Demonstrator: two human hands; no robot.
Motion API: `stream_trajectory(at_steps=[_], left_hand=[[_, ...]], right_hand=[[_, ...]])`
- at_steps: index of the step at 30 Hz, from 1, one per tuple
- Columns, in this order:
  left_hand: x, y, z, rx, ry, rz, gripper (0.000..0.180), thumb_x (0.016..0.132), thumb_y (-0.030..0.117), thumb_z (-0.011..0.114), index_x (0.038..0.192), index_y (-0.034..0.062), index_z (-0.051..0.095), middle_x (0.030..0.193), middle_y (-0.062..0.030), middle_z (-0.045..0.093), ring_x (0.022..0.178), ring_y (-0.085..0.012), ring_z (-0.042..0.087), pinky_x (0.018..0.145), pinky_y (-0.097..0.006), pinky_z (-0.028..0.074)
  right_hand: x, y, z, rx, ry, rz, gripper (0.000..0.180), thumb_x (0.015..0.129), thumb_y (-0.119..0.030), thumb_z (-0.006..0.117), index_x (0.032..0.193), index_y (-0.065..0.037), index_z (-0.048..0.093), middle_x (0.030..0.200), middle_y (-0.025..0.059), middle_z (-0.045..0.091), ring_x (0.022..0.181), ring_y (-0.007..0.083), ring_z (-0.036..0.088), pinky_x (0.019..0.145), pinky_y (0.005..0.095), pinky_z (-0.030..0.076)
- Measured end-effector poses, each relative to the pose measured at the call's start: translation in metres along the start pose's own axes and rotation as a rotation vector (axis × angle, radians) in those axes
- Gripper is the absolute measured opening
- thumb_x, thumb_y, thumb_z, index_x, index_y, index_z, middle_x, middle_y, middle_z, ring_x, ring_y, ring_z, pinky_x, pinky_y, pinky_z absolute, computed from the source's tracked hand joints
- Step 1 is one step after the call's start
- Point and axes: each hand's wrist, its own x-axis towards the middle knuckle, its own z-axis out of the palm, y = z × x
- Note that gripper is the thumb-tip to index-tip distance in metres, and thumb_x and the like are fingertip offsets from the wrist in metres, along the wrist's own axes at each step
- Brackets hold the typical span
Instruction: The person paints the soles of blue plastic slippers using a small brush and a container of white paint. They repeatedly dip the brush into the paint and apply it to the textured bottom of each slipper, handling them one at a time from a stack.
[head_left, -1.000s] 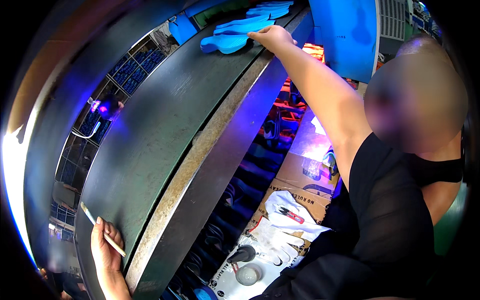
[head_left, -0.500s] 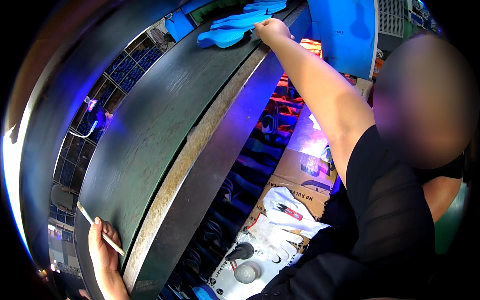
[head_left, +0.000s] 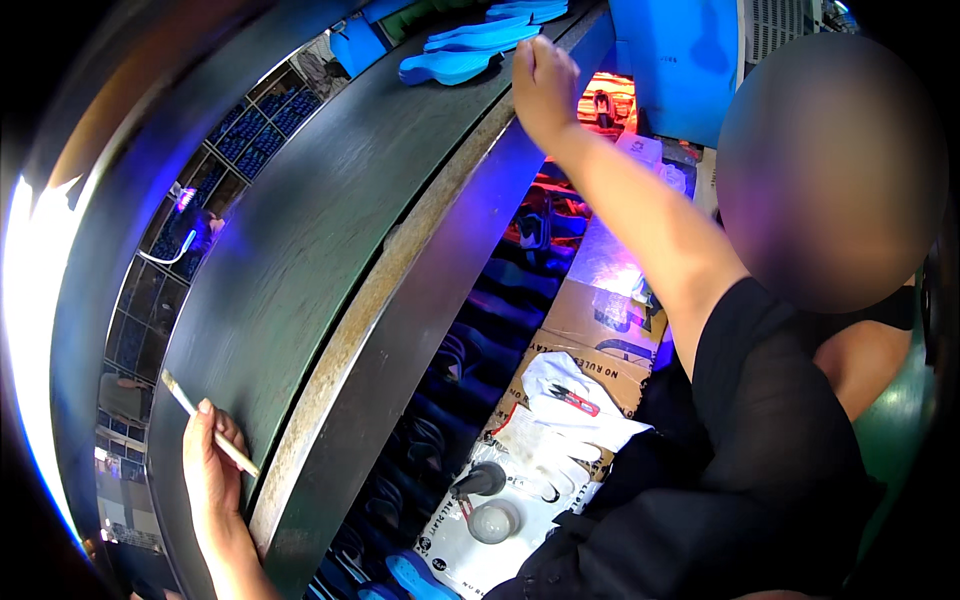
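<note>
My left hand (head_left: 213, 455) is closed around a slim pale brush (head_left: 208, 422) over the near end of a dark green conveyor belt (head_left: 290, 270). The brush slants across the belt, its brownish tip pointing up and left. My right arm reaches far ahead across the belt's rim. There my right hand (head_left: 546, 85) is curled closed beside several blue shoe soles (head_left: 455, 66) lying at the belt's far end. Its knuckles hide the inside of the grip, so I cannot see whether it holds anything.
Below the belt's worn edge (head_left: 335, 375), cardboard (head_left: 585, 330) carries white gloves (head_left: 545, 450), red thread snips (head_left: 577, 401), a clear cup (head_left: 494, 521) and a dark cone-shaped piece (head_left: 480, 480). Dark shoe parts (head_left: 430, 435) lie alongside. Another person (head_left: 865, 360) is at right, near a blue panel (head_left: 675, 75).
My right hand has come back from the soles toward the belt's edge, its fingers curling in. My left hand, still on the brush, has shifted slightly up and right in the view.
</note>
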Motion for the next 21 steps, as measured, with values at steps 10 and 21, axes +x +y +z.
stream_trajectory(at_steps=[10, 21], left_hand=[[-0.009, 0.003, -0.015, 0.057, 0.0, 0.042, 0.029, 0.092, 0.033, 0.057, 0.075, 0.01, 0.05, 0.058, 0.0007, 0.045, 0.042, -0.0085, 0.039, 0.037, -0.022, 0.032], [-0.226, -0.104, 0.058, -0.471, -0.512, 0.114, 0.03, 0.092, 0.034, 0.056, 0.088, 0.0046, 0.053, 0.076, -0.0051, 0.055, 0.067, -0.015, 0.055, 0.064, -0.025, 0.045]], right_hand=[[-0.122, -0.257, -0.259, 1.067, -0.974, 0.366, 0.012, 0.089, -0.008, 0.053, 0.078, -0.003, 0.055, 0.072, 0.0068, 0.058, 0.066, 0.0239, 0.057, 0.064, 0.0354, 0.045], [-0.152, -0.309, -0.38, 0.645, -1.3, 0.06, 0.087, 0.061, -0.037, 0.083, 0.133, -0.008, 0.043, 0.126, 0.014, 0.048, 0.103, 0.0284, 0.056, 0.091, 0.0387, 0.045]])
